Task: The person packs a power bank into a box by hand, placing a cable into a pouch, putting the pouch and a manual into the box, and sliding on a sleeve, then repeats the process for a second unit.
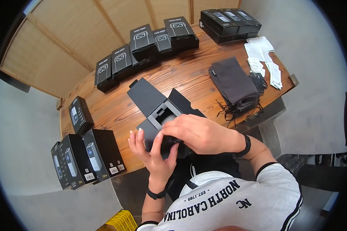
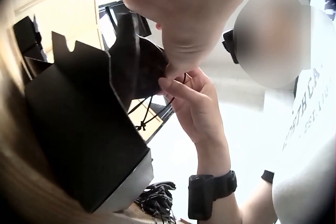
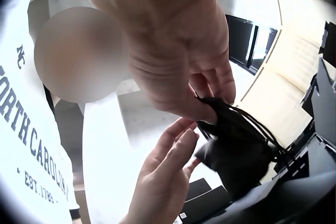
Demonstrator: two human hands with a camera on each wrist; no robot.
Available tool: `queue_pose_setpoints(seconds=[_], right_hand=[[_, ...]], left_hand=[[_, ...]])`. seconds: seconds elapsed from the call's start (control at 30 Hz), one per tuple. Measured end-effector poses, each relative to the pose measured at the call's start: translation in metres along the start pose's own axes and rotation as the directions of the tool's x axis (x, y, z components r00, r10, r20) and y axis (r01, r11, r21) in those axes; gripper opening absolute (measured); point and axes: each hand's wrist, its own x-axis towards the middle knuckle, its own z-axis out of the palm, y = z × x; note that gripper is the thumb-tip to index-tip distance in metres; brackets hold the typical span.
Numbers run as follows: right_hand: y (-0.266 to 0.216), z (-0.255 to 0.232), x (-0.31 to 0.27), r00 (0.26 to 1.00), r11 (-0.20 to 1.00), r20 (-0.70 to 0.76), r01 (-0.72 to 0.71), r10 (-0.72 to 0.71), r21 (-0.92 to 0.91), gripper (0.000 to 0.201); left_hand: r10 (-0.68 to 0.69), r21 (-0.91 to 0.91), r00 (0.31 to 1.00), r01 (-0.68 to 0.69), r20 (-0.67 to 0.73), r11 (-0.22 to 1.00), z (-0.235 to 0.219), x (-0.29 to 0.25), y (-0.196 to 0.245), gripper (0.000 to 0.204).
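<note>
A black drawstring pouch (image 3: 236, 155) hangs between my two hands, its dark cords trailing from the top. My right hand (image 1: 198, 133) pinches the pouch's gathered mouth and cord between thumb and fingers. Opposite it, my left hand (image 1: 156, 154) holds the pouch's edge by thumb and forefinger, the other fingers spread upward. Below and in front of them stands an open black box (image 2: 84, 124) with its flaps (image 1: 146, 94) folded out. A grey insert (image 1: 156, 117) with a dark cut-out shows inside. The hands partly cover the pouch in the head view.
Black printed boxes (image 1: 140, 40) line the table's back edge, with a block of more boxes (image 1: 229, 25) at back right. Several boxes (image 1: 92, 154) stand at left. A pile of dark pouches (image 1: 233, 82) lies right, beside white papers (image 1: 260, 50) and a coiled cable (image 1: 259, 81).
</note>
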Motion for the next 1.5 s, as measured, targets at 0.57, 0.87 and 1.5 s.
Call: queue_pose_setpoints(seconds=[0.57, 0.87, 1.5], right_hand=[[0.006, -0.025, 0.003, 0.993, 0.997, 0.101, 0.049, -0.054, 0.055, 0.036], [0.002, -0.036, 0.005, 0.992, 0.998, 0.128, 0.015, -0.022, 0.061, 0.036], [0.005, -0.054, 0.010, 0.954, 0.981, 0.254, 0.182, -0.159, -0.067, 0.035]], left_hand=[[0.209, -0.377, 0.966, -0.138, 0.155, 0.916, -0.022, 0.037, -0.006, 0.025], [0.307, -0.130, 0.946, -0.293, 0.107, 0.947, -0.023, 0.049, -0.002, 0.024], [0.292, -0.276, 0.926, -0.223, 0.239, 0.935, -0.037, 0.048, -0.005, 0.026]])
